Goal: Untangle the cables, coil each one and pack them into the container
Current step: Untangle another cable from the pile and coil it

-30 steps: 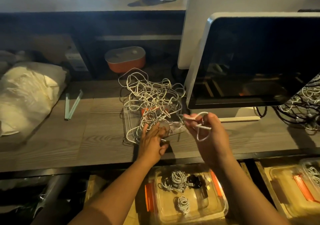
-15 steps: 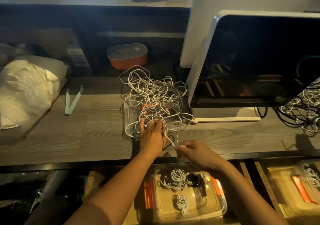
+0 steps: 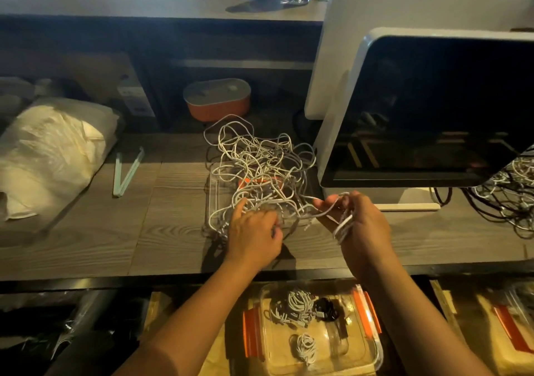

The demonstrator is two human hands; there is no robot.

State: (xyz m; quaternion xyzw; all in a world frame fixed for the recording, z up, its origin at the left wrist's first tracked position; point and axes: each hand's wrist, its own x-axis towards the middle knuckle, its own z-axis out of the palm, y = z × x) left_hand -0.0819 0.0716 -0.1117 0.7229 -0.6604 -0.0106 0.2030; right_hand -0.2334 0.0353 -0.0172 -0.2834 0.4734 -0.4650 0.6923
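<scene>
A tangled heap of white cables (image 3: pixel 260 161) lies on a clear lid (image 3: pixel 213 190) on the wooden counter. My left hand (image 3: pixel 254 237) rests on the near edge of the heap, fingers curled into the strands. My right hand (image 3: pixel 358 222) is raised just right of the heap and grips a white cable (image 3: pixel 342 225) looped round its fingers; the strand runs left into the heap. Below the counter edge, a clear container with orange clips (image 3: pixel 372 335) holds coiled white cables (image 3: pixel 294 306), a smaller white coil (image 3: pixel 306 346) and a black coil (image 3: pixel 325 309).
A large dark monitor (image 3: pixel 433 109) stands at the right. Behind it lies another cable tangle (image 3: pixel 511 190). A white plastic bag (image 3: pixel 46 156) sits at left, green tongs (image 3: pixel 125 170) beside it, an orange box with a grey lid (image 3: pixel 216 98) behind. A second container (image 3: pixel 508 326) is at lower right.
My right hand rose from the counter's front edge back up beside the heap, with cable loops round its fingers. My left hand stayed on the heap.
</scene>
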